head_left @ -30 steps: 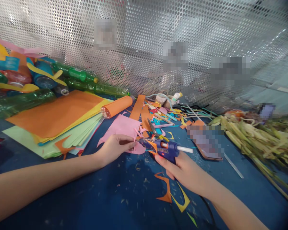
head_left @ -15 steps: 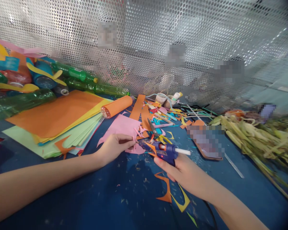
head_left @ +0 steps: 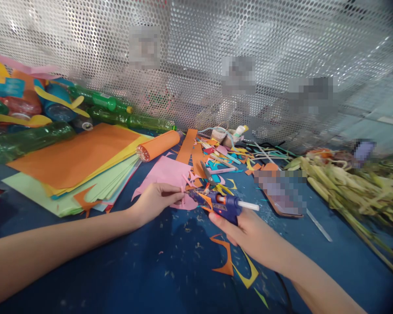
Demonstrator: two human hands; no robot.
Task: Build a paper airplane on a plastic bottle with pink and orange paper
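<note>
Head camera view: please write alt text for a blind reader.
The right hand holds a blue glue gun, its tip near a pink paper strip pinched by the left hand, over a blue table with paper scraps and plastic bottles.

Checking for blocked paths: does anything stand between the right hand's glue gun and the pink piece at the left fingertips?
Nothing visible: the blue glue gun in the right hand has its nozzle beside the pink piece; contact is unclear.

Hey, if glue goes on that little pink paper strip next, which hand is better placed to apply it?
Probably the right hand: it holds the hot glue gun, which points toward the pink paper strip. The left hand seems occupied, pinching that strip close by.
</note>
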